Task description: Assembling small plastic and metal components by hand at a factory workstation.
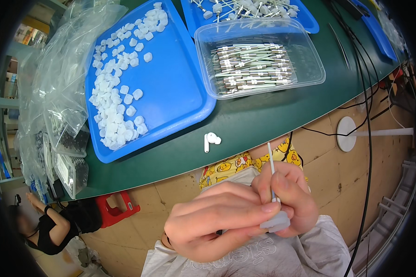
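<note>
In front of my shirt, below the table's near edge, my two hands meet. My left hand [212,224] pinches a small translucent whitish cap [278,222] between thumb and forefinger. A thin pale rod [271,159] points upward from the closed fingers of my right hand [298,196]. The rod's lower end comes down close to the cap; fingers partly cover that spot, so I cannot tell whether the two are joined. Many similar caps [108,111] lie along the left side of a blue tray [171,83]. A clear plastic box [305,74] holds a stack of thin metal-and-pale-green rods [252,64].
A white earbud [211,140] lies on the green table [245,122]. Behind the box, another blue tray [307,16] carries capped rods. Tweezers [339,46] and black cables [366,83] are at right. Plastic bags [55,69] crowd the left; a person [53,228] sits beyond, near a red stool [120,207].
</note>
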Demonstrator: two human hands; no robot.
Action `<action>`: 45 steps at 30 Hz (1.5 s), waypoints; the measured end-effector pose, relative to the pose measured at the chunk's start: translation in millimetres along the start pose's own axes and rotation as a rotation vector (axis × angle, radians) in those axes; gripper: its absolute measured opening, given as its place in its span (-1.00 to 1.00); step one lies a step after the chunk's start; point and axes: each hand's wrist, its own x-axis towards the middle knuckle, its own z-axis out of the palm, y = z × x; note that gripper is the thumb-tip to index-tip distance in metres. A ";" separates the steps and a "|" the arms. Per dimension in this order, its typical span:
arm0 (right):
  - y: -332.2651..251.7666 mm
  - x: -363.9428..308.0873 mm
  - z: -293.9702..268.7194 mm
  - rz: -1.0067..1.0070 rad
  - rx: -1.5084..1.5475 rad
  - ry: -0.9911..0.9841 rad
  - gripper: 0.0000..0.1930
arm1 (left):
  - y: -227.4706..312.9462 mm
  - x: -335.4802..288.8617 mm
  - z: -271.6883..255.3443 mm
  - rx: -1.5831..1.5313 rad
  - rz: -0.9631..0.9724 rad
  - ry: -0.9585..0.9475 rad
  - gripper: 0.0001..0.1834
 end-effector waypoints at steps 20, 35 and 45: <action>6.9 7.4 -0.6 -0.078 0.006 0.028 -0.84 | -4.8 -6.8 2.8 -0.279 -0.150 0.199 -0.69; 10.2 13.1 -0.1 -0.110 -0.061 0.110 -0.81 | -6.0 -7.0 4.3 -0.389 -0.212 0.181 -0.70; 11.4 15.3 -1.7 -0.153 -0.076 0.139 -0.83 | -13.7 -4.0 -5.7 -0.369 -0.182 0.082 -0.69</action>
